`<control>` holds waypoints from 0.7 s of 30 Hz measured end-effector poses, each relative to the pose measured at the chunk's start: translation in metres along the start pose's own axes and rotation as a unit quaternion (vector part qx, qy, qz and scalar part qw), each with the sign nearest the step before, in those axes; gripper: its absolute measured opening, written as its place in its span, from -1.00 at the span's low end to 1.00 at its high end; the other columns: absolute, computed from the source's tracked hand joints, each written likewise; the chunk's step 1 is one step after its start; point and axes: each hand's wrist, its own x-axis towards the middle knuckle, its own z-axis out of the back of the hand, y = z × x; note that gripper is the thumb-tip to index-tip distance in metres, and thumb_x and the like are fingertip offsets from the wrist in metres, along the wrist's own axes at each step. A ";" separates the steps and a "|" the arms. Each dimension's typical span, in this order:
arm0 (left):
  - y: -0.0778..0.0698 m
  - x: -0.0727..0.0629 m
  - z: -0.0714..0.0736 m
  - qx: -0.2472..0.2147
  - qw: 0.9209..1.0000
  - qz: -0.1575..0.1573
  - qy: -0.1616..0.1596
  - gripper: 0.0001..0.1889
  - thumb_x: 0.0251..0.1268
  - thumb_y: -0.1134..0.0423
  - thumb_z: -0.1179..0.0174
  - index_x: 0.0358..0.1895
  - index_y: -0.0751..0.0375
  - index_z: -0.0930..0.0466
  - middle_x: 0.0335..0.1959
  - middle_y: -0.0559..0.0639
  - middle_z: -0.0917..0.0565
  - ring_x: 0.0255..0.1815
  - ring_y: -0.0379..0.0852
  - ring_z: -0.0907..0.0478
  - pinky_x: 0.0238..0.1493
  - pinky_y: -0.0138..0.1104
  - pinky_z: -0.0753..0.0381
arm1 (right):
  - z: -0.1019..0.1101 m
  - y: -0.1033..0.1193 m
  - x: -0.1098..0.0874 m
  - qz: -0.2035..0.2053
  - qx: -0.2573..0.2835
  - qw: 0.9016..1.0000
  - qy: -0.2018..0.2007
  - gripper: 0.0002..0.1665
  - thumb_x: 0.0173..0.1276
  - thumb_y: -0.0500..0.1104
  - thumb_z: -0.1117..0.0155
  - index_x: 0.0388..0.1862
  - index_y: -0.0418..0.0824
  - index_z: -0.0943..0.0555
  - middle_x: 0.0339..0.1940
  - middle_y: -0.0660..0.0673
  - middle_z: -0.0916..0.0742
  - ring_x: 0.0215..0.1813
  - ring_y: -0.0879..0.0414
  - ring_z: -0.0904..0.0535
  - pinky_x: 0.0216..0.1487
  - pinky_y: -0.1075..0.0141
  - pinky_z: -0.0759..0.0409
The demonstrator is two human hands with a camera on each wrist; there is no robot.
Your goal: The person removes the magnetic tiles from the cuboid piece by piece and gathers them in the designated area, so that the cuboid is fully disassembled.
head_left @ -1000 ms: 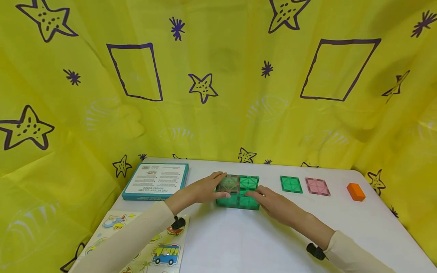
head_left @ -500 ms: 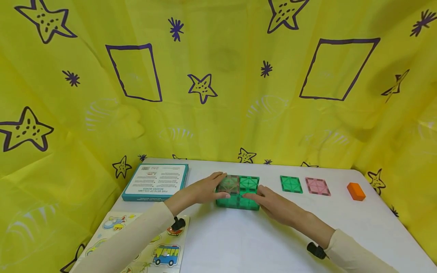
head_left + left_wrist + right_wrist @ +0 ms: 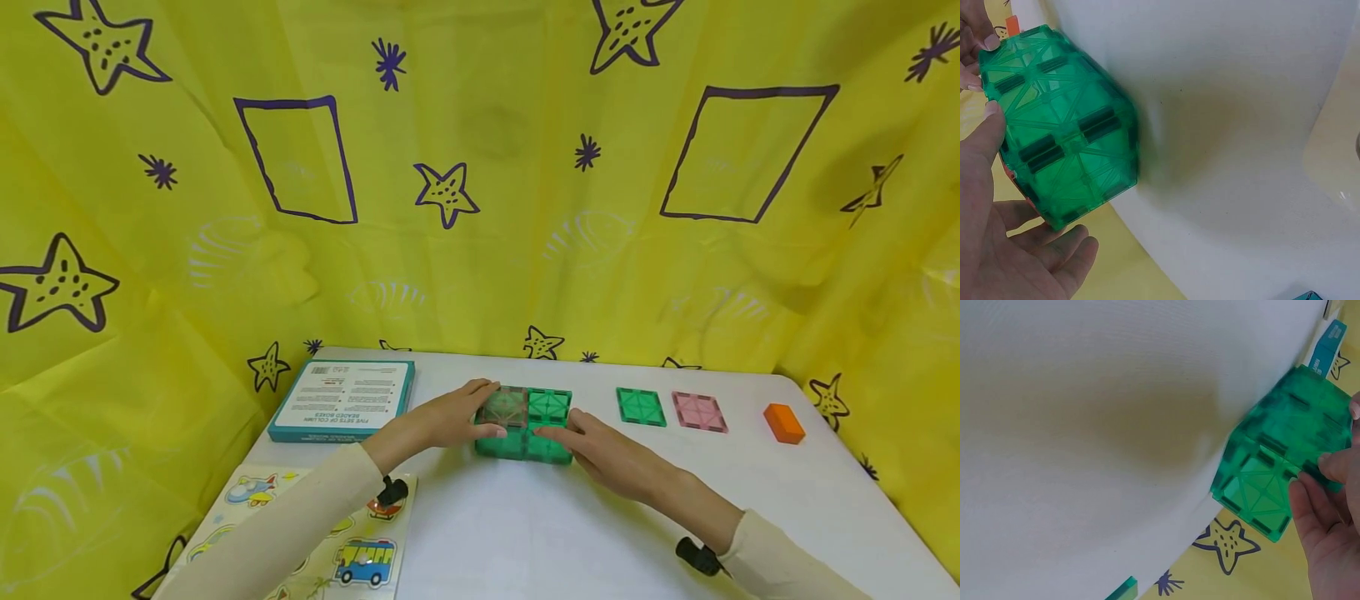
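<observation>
A box of green see-through magnetic tiles (image 3: 525,447) stands on the white table, two tiles wide across its front. A pinkish magnetic tile (image 3: 504,408) lies over its left top, beside a green one on the right. My left hand (image 3: 448,418) grips the left end, thumb at the front top edge and fingers round the far side. At the right end my right hand (image 3: 617,454) pinches the box's upper edge between thumb and fingers, as the right wrist view shows. In the left wrist view the front wall (image 3: 1069,125) faces the camera.
Right of the box lie a loose green tile (image 3: 641,407), a pink tile (image 3: 699,412) and an orange block (image 3: 783,423). A teal-edged flat box (image 3: 341,400) and a picture puzzle board (image 3: 390,527) lie to the left. Yellow curtain (image 3: 495,275) hangs behind the table.
My right thumb has shifted slightly left along the top of the green box. The left hand and the box stay where they were.
</observation>
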 end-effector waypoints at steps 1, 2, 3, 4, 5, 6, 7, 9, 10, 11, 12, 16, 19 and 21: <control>0.000 0.000 0.000 0.001 1.000 0.000 0.000 -0.02 0.51 -0.38 -0.11 0.75 0.09 0.02 0.74 0.15 -0.05 0.68 0.19 -0.18 0.57 0.07 -0.33 | 0.001 0.000 0.000 0.003 0.000 1.000 -0.001 -0.36 0.43 -0.44 -0.37 0.42 -0.02 -0.61 -0.30 0.11 -0.32 -0.30 0.29 -0.22 -0.29 0.50 -0.29; 0.000 0.000 0.000 0.001 1.000 0.000 0.000 -0.02 0.51 -0.38 -0.11 0.75 0.09 0.02 0.74 0.15 -0.05 0.68 0.19 -0.18 0.57 0.07 -0.33 | 0.002 0.001 0.001 0.005 0.000 1.000 -0.003 -0.35 0.43 -0.45 -0.36 0.42 -0.02 -0.61 -0.31 0.11 -0.32 -0.30 0.29 -0.22 -0.28 0.51 -0.29; 0.000 0.000 0.000 0.002 1.000 0.000 0.001 -0.02 0.51 -0.37 -0.12 0.75 0.09 0.02 0.74 0.15 -0.05 0.68 0.19 -0.18 0.57 0.07 -0.33 | 0.003 0.001 0.001 0.007 0.001 1.000 -0.006 -0.36 0.43 -0.46 -0.36 0.42 -0.03 -0.61 -0.31 0.11 -0.32 -0.30 0.29 -0.22 -0.28 0.51 -0.30; 0.000 0.000 0.000 0.003 1.000 0.000 0.001 -0.02 0.51 -0.37 -0.12 0.75 0.09 0.02 0.74 0.15 -0.06 0.68 0.18 -0.18 0.57 0.07 -0.33 | 0.004 0.001 0.002 0.010 0.002 1.000 -0.009 -0.35 0.42 -0.47 -0.36 0.42 -0.04 -0.61 -0.31 0.11 -0.32 -0.30 0.29 -0.22 -0.27 0.51 -0.31; 0.000 0.001 0.000 0.005 1.000 0.001 0.001 -0.02 0.51 -0.37 -0.12 0.75 0.09 0.02 0.74 0.15 -0.06 0.68 0.18 -0.18 0.57 0.06 -0.33 | 0.006 0.001 0.002 0.012 0.005 1.000 -0.011 -0.35 0.42 -0.48 -0.35 0.42 -0.05 -0.61 -0.30 0.10 -0.33 -0.29 0.29 -0.22 -0.26 0.51 -0.33; 0.000 0.001 -0.001 0.006 1.000 0.000 0.001 -0.02 0.51 -0.37 -0.12 0.75 0.09 0.02 0.74 0.15 -0.06 0.68 0.18 -0.19 0.57 0.06 -0.34 | 0.008 0.001 0.003 0.013 0.005 1.000 -0.014 -0.35 0.42 -0.48 -0.34 0.42 -0.06 -0.61 -0.30 0.10 -0.33 -0.29 0.29 -0.22 -0.26 0.50 -0.33; 0.000 0.001 -0.001 0.007 1.000 0.001 0.001 -0.02 0.51 -0.37 -0.12 0.75 0.09 0.02 0.74 0.15 -0.06 0.68 0.17 -0.19 0.57 0.06 -0.34 | 0.011 0.001 0.004 0.010 0.009 1.000 -0.016 -0.34 0.43 -0.49 -0.32 0.44 -0.06 -0.59 -0.29 0.10 -0.34 -0.29 0.30 -0.21 -0.26 0.50 -0.34; 0.000 0.001 -0.001 0.007 1.000 0.003 0.001 -0.02 0.51 -0.37 -0.12 0.75 0.08 0.02 0.74 0.14 -0.05 0.68 0.18 -0.19 0.56 0.06 -0.34 | 0.019 -0.001 0.007 -0.002 0.022 1.000 -0.021 -0.33 0.46 -0.50 -0.29 0.46 -0.06 -0.58 -0.27 0.11 -0.36 -0.29 0.32 -0.23 -0.27 0.50 -0.37; 0.000 0.001 -0.001 0.006 1.000 0.003 0.000 -0.02 0.51 -0.37 -0.12 0.75 0.08 0.02 0.74 0.14 -0.05 0.68 0.18 -0.19 0.56 0.07 -0.35 | 0.023 -0.002 0.008 -0.011 0.030 0.999 -0.023 -0.33 0.47 -0.51 -0.26 0.47 -0.06 -0.57 -0.27 0.12 -0.37 -0.29 0.33 -0.23 -0.28 0.50 -0.38; 0.000 0.001 0.000 0.006 1.000 0.003 0.000 -0.02 0.51 -0.37 -0.12 0.75 0.08 0.02 0.74 0.14 -0.05 0.68 0.18 -0.19 0.56 0.07 -0.36 | 0.028 -0.004 0.009 -0.021 0.037 0.999 -0.026 -0.32 0.48 -0.51 -0.24 0.48 -0.05 -0.56 -0.26 0.12 -0.37 -0.30 0.34 -0.23 -0.30 0.50 -0.39; 0.000 0.001 -0.001 0.007 1.000 0.003 -0.001 -0.02 0.51 -0.37 -0.12 0.75 0.08 0.02 0.74 0.14 -0.05 0.67 0.19 -0.20 0.55 0.07 -0.37 | 0.033 -0.006 0.011 -0.032 0.044 0.998 -0.029 -0.32 0.49 -0.51 -0.23 0.49 -0.05 -0.55 -0.27 0.13 -0.36 -0.31 0.34 -0.23 -0.32 0.49 -0.39; 0.000 0.001 0.000 0.008 1.000 0.004 -0.002 -0.03 0.51 -0.36 -0.13 0.75 0.06 0.02 0.74 0.13 -0.06 0.67 0.19 -0.21 0.54 0.06 -0.38 | 0.056 -0.019 0.016 -0.072 0.063 0.994 -0.045 -0.30 0.51 -0.52 -0.19 0.53 -0.04 -0.52 -0.31 0.11 -0.32 -0.36 0.30 -0.22 -0.39 0.47 -0.37; -0.001 0.000 0.001 0.005 1.000 0.003 0.000 -0.03 0.51 -0.36 -0.13 0.75 0.05 0.02 0.75 0.14 -0.05 0.67 0.19 -0.20 0.54 0.07 -0.38 | 0.071 -0.033 0.019 -0.093 0.066 0.992 -0.049 -0.32 0.52 -0.50 -0.20 0.54 -0.08 -0.50 -0.33 0.07 -0.30 -0.38 0.25 -0.18 -0.40 0.44 -0.33; -0.001 0.000 0.001 0.005 1.000 0.002 0.000 -0.03 0.51 -0.35 -0.13 0.75 0.07 0.03 0.75 0.14 -0.04 0.67 0.20 -0.22 0.53 0.07 -0.39 | 0.078 -0.044 0.019 -0.112 0.075 0.990 -0.048 -0.35 0.54 -0.48 -0.20 0.53 -0.11 -0.50 -0.33 0.03 -0.31 -0.39 0.21 -0.18 -0.41 0.40 -0.31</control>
